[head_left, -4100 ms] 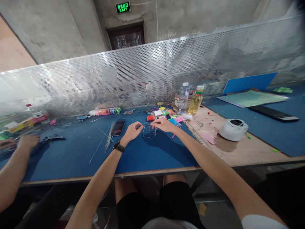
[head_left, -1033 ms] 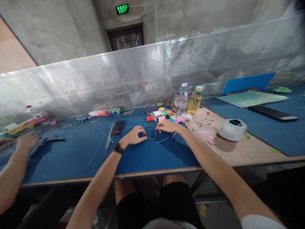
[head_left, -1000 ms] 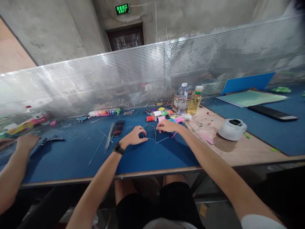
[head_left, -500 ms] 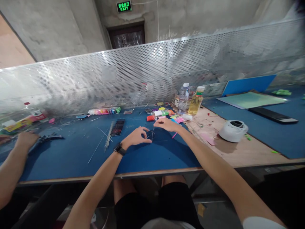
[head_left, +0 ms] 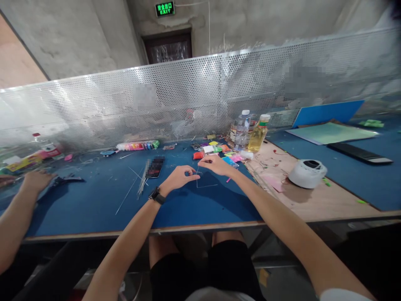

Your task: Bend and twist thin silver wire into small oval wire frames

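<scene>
Centrally, right hand [head_left: 214, 164] pinching a thin bent wire [head_left: 207, 186] over the blue bench [head_left: 188, 213], left hand [head_left: 178, 177] half curled beside it, its hold unclear, loose wires [head_left: 142, 184] leftward.

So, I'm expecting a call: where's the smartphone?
In the head view, the smartphone lies on the tabletop left of the left hand, beside thin wires.
</scene>
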Demonstrator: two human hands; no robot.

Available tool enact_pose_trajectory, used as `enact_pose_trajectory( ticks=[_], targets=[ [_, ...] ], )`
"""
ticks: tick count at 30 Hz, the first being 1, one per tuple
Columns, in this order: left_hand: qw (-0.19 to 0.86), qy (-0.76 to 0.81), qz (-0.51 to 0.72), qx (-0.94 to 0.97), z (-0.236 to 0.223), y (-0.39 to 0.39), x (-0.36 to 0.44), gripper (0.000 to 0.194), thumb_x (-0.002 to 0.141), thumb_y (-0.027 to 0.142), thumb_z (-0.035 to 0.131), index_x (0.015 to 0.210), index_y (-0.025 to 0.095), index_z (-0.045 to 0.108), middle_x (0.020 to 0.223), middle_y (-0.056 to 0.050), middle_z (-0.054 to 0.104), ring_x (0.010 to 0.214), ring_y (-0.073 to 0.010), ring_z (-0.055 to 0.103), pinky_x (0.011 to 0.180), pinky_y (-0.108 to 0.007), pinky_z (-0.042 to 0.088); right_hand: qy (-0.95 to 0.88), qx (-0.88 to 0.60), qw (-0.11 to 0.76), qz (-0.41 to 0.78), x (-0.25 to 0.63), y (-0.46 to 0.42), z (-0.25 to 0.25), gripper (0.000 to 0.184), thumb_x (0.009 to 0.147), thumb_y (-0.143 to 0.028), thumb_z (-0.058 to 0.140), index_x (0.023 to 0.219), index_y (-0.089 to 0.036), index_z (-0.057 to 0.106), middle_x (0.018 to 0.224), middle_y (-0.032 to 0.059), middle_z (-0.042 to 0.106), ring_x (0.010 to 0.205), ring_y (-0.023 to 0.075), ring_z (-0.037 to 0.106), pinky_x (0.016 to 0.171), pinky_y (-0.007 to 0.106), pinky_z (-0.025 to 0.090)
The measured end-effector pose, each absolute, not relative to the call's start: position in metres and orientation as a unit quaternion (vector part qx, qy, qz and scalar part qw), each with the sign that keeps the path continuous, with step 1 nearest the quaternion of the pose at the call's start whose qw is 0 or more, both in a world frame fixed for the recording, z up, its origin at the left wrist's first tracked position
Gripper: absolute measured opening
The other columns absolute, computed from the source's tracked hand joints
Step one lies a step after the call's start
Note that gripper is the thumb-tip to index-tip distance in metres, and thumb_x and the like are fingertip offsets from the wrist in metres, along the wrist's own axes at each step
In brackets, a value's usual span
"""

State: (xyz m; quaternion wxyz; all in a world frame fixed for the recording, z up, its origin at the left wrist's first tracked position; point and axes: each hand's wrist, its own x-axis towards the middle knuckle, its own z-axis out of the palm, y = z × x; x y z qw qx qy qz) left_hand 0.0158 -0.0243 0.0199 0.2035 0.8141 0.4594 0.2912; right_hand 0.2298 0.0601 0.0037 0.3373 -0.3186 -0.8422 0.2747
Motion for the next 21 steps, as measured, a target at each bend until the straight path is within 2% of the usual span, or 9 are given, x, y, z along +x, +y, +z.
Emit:
enact_pose_trajectory(
  ticks=[3, 6, 8, 11, 15, 18, 21],
  targets=[
    [0.181, 0.461, 0.288, 0.82, 0.018, -0.022, 0.014, 0.044, 0.082, 0.054, 0.062, 0.058, 0.017, 0.057, 0.11, -0.006, 0.07, 0.094, -0.0188, 0.064, 0.088, -0.032, 0.044, -0.846, -0.321, 0.324, 0.276, 0.229, 0.057, 0.005, 0.038, 0.088, -0.053, 0.057, 0.09, -0.018, 0.072, 0.069, 0.0023, 0.061, 0.063, 0.0146, 0.05, 0.06, 0.029, 0.037],
    [0.153, 0.457, 0.278, 0.831, 0.015, -0.017, 0.012, 0.045, 0.081, 0.055, 0.063, 0.056, 0.017, 0.058, 0.113, -0.007, 0.068, 0.095, -0.0195, 0.064, 0.089, -0.032, 0.044, -0.851, -0.312, 0.317, 0.279, 0.233, 0.057, 0.006, 0.037, 0.087, -0.051, 0.058, 0.087, -0.018, 0.072, 0.072, 0.003, 0.064, 0.065, 0.0145, 0.052, 0.062, 0.028, 0.038],
    [0.142, 0.453, 0.269, 0.838, 0.013, -0.015, 0.012, 0.045, 0.084, 0.056, 0.058, 0.06, 0.018, 0.062, 0.113, -0.007, 0.068, 0.096, -0.0201, 0.063, 0.09, -0.031, 0.044, -0.856, -0.308, 0.297, 0.289, 0.236, 0.059, 0.007, 0.037, 0.086, -0.052, 0.059, 0.086, -0.018, 0.072, 0.076, 0.0036, 0.066, 0.068, 0.0151, 0.054, 0.064, 0.028, 0.04],
    [0.134, 0.461, 0.255, 0.839, 0.01, -0.015, 0.012, 0.042, 0.091, 0.055, 0.047, 0.082, 0.021, 0.069, 0.111, -0.007, 0.068, 0.1, -0.0214, 0.062, 0.093, -0.032, 0.043, -0.862, -0.312, 0.256, 0.307, 0.243, 0.062, 0.009, 0.039, 0.084, -0.054, 0.06, 0.089, -0.018, 0.073, 0.079, 0.004, 0.068, 0.071, 0.0162, 0.056, 0.066, 0.029, 0.041],
    [0.13, 0.485, 0.22, 0.836, 0.005, -0.018, 0.011, 0.048, 0.087, 0.059, 0.05, 0.116, 0.023, 0.064, 0.121, -0.009, 0.064, 0.115, -0.0263, 0.053, 0.102, -0.039, 0.037, -0.859, -0.316, 0.236, 0.328, 0.25, 0.065, 0.012, 0.04, 0.083, -0.055, 0.061, 0.091, -0.018, 0.073, 0.085, 0.0048, 0.069, 0.075, 0.0174, 0.057, 0.07, 0.03, 0.042],
    [0.134, 0.491, 0.192, 0.839, 0.003, -0.019, 0.008, 0.057, 0.082, 0.065, 0.053, 0.121, 0.026, 0.062, 0.13, -0.009, 0.057, 0.122, -0.0301, 0.047, 0.105, -0.045, 0.032, -0.853, -0.316, 0.245, 0.335, 0.253, 0.068, 0.011, 0.039, 0.084, -0.053, 0.06, 0.091, -0.017, 0.071, 0.085, 0.005, 0.067, 0.074, 0.0164, 0.056, 0.069, 0.029, 0.042],
    [0.116, 0.506, 0.179, 0.836, 0.003, -0.017, 0.002, 0.065, 0.076, 0.071, 0.056, 0.123, 0.026, 0.061, 0.124, -0.01, 0.057, 0.112, -0.0307, 0.053, 0.098, -0.043, 0.037, -0.853, -0.314, 0.249, 0.335, 0.255, 0.072, 0.009, 0.038, 0.086, -0.053, 0.056, 0.088, -0.017, 0.068, 0.078, 0.0031, 0.062, 0.067, 0.0145, 0.052, 0.064, 0.028, 0.04]
  ],
)
